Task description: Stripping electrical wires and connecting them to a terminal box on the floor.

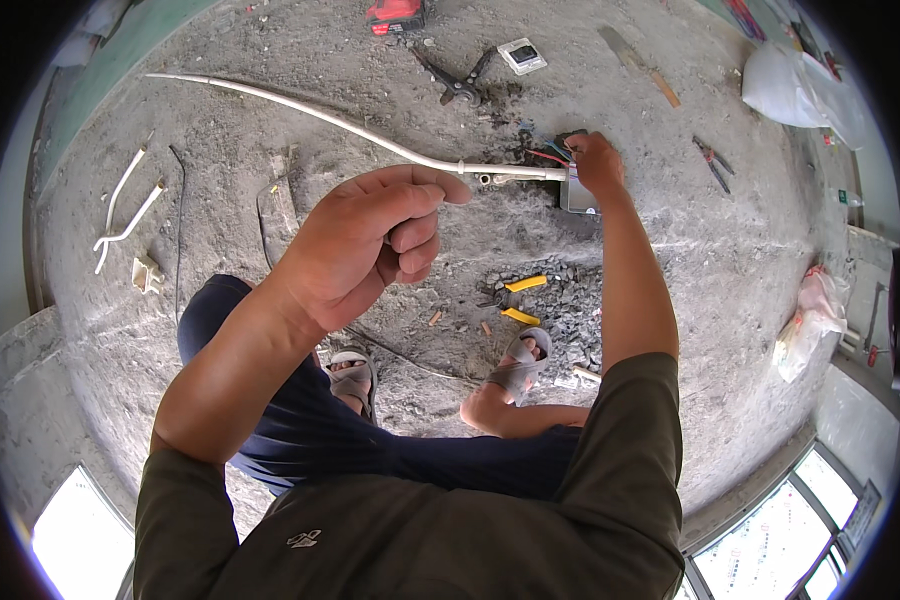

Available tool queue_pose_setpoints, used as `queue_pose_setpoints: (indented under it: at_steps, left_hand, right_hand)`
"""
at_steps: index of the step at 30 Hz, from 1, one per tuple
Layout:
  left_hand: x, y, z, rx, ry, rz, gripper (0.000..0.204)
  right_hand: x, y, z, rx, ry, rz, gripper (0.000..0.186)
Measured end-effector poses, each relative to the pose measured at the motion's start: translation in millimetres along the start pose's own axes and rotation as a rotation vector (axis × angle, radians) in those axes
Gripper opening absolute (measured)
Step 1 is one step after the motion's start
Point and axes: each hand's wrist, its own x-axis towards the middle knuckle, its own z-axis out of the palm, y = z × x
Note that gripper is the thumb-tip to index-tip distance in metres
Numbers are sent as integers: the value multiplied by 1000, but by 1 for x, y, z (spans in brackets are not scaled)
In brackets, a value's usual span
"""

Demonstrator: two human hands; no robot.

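Observation:
My left hand (375,235) is raised above the floor, with its thumb pressed to the index finger and the other fingers curled. Whatever is in that pinch, if anything, is hidden. Farther off and to the right, my right hand (597,165) is over a grey metal junction box (581,198) set in the floor. Its fingertips close on thin red and blue wires (553,153) at the box, though the exact grip is partly covered. A white conduit pipe (370,137) runs into the box's left side. A wrench (510,179) lies just below the pipe.
Yellow-handled pliers (522,300) lie on rubble near my foot. Dark pliers (460,88), a square white-framed plate (522,56) and a red tool (395,15) are beyond the pipe. More pliers (713,163) and a trowel-like blade (640,65) lie right. Bent pipe pieces (130,212) are left.

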Motion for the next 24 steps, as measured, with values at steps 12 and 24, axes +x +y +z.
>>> queue_pose_setpoints:
  at_steps: [12, 24]
  left_hand:
    - [6, -4, 4, 12, -22, -33, 21]
    - [5, -3, 8, 18, -43, -34, 22]
  right_hand:
    - [-26, -6, 13, -88, 193, 57, 16]
    - [-32, 28, 26, 344, 405, 78, 12]
